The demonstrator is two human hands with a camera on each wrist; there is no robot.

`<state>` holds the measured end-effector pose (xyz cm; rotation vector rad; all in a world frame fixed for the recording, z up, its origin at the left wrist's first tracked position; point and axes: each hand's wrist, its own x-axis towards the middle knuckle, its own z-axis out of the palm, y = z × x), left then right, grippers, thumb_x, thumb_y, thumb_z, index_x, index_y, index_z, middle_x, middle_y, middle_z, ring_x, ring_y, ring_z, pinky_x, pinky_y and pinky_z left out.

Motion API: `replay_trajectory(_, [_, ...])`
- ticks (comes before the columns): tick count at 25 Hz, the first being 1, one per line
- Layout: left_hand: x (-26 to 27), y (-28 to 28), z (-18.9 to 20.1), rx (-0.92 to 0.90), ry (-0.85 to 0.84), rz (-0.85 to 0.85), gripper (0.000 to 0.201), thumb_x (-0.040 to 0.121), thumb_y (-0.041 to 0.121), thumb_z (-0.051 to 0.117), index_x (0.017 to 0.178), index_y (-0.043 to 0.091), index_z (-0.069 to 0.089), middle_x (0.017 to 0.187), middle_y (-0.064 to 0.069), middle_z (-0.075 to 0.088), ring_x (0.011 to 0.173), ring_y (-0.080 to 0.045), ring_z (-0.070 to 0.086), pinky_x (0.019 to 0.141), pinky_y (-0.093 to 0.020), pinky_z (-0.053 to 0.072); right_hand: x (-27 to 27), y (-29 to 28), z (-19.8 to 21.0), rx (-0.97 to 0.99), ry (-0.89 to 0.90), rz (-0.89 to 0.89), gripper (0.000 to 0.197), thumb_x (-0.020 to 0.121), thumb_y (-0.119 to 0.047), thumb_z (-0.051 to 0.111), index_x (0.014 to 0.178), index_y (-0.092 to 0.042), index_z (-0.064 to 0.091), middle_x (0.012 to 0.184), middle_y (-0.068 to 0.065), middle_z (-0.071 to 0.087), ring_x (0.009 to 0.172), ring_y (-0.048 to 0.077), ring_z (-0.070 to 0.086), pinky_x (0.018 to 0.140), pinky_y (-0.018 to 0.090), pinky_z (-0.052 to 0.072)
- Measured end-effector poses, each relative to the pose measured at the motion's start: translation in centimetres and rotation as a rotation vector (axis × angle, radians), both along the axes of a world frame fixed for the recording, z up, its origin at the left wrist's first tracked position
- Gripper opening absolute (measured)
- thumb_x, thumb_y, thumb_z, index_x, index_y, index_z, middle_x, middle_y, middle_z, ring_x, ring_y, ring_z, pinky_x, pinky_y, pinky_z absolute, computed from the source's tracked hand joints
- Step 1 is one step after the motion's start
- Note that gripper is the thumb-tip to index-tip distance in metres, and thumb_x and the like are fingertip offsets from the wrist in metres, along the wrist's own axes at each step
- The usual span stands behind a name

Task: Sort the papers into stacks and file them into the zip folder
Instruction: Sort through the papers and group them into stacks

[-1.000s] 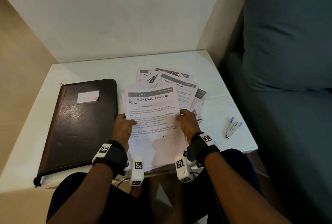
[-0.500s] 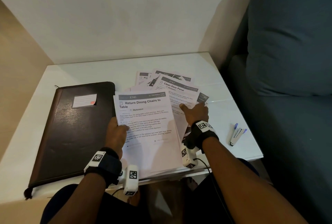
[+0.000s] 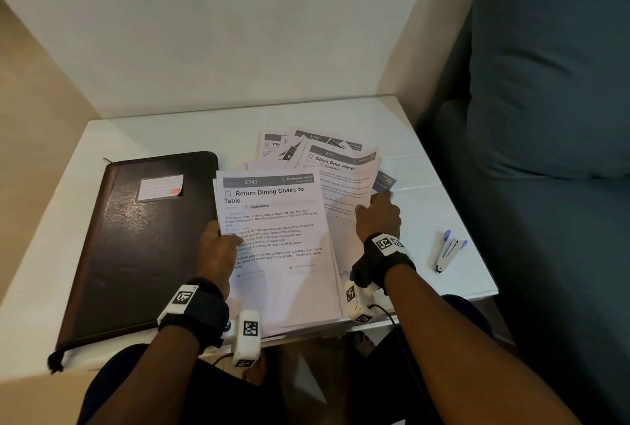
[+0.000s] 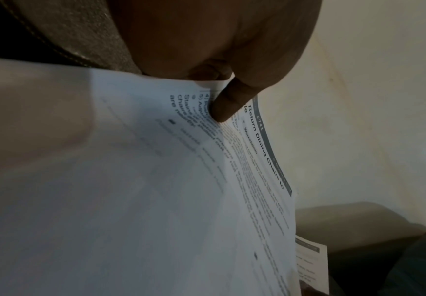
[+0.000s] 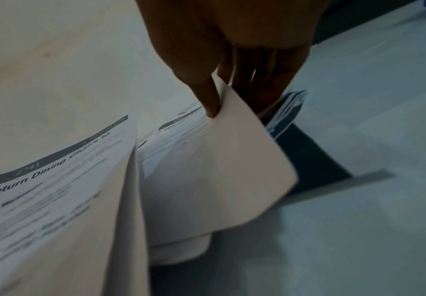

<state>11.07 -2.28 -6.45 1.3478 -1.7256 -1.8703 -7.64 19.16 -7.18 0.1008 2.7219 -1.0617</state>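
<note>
My left hand (image 3: 221, 247) pinches the left edge of a stack of sheets topped by "Return Dining Chairs to Table" (image 3: 272, 237); the left wrist view shows the thumb (image 4: 228, 104) pressed on top of that stack (image 4: 156, 190). My right hand (image 3: 376, 216) pinches the "Clean Door Panel" sheets (image 3: 344, 179), thumb (image 5: 206, 96) above and fingers underneath, and lifts their near corner (image 5: 219, 170). More printed sheets (image 3: 306, 141) lie fanned out behind. The dark brown zip folder (image 3: 136, 247) lies closed on the left of the white table (image 3: 170, 138).
A small stapler (image 3: 448, 254) with purple ends lies near the table's right edge. A blue-grey sofa (image 3: 545, 117) stands close on the right. A wall runs along the table's far side. The held stack overhangs the near edge above my knees.
My right hand let go of the "Return Dining Chairs" stack, moved right and away from me, and took hold of the "Clean Door Panel" sheets. The left hand shifted its stack slightly left.
</note>
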Motion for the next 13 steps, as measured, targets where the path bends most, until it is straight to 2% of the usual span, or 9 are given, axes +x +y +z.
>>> replay_trajectory(2, [0.1,0.2,0.7,0.004,0.014,-0.009,0.038,0.095,-0.006,0.051,0.128,0.011,0.060,0.112,0.001,0.070,0.098,-0.016,0.065,0.069,-0.027,0.045,0.1,0.6,0.5,-0.039,0.049,-0.030,0.018,0.097,-0.020,0.061,0.112,-0.012,0.058,0.117,0.015,0.065,0.110,0.037,0.063,0.094,0.047,0.055])
replay_trajectory(3, [0.1,0.3,1.1,0.002,0.022,-0.013,0.038,0.094,-0.007,0.051,0.127,0.010,0.060,0.111,0.001,0.070,0.097,-0.015,0.065,0.069,-0.027,0.045,0.0,0.9,0.7,-0.069,0.079,-0.037,0.012,0.096,-0.020,0.061,0.106,-0.013,0.060,0.114,0.013,0.067,0.107,0.035,0.064,0.092,0.046,0.056])
replay_trajectory(4, [0.1,0.3,1.5,-0.002,0.027,-0.015,0.037,0.094,-0.007,0.051,0.126,0.009,0.061,0.109,0.001,0.071,0.094,-0.014,0.065,0.069,-0.027,0.045,0.1,1.2,1.1,-0.107,0.094,-0.042,0.011,0.096,-0.021,0.062,0.105,-0.014,0.062,0.113,0.010,0.068,0.106,0.033,0.065,0.091,0.044,0.056])
replay_trajectory(8, [-0.1,0.8,2.9,-0.028,0.051,-0.023,0.034,0.093,-0.007,0.052,0.120,0.009,0.065,0.103,0.007,0.071,0.090,-0.011,0.065,0.068,-0.026,0.045,0.8,2.5,2.6,-0.302,0.114,-0.004,0.021,0.102,-0.013,0.054,0.118,-0.011,0.067,0.111,0.003,0.067,0.097,0.023,0.061,0.084,0.030,0.048])
replay_trajectory(10, [-0.4,1.3,3.3,-0.016,0.061,-0.028,0.032,0.093,-0.008,0.052,0.115,0.012,0.065,0.101,0.008,0.071,0.090,-0.011,0.064,0.068,-0.025,0.044,1.1,2.9,2.6,-0.331,0.104,0.015,0.023,0.102,-0.010,0.050,0.117,-0.011,0.068,0.112,0.004,0.068,0.097,0.024,0.062,0.086,0.032,0.049])
replay_trajectory(13, [-0.6,1.9,3.4,-0.009,0.075,-0.055,0.031,0.094,-0.008,0.052,0.114,0.011,0.064,0.105,0.005,0.072,0.094,-0.014,0.066,0.070,-0.026,0.047,1.2,2.8,1.7,-0.398,-0.015,-0.020,0.025,0.098,-0.007,0.050,0.112,-0.011,0.069,0.113,0.007,0.071,0.101,0.029,0.065,0.094,0.040,0.054])
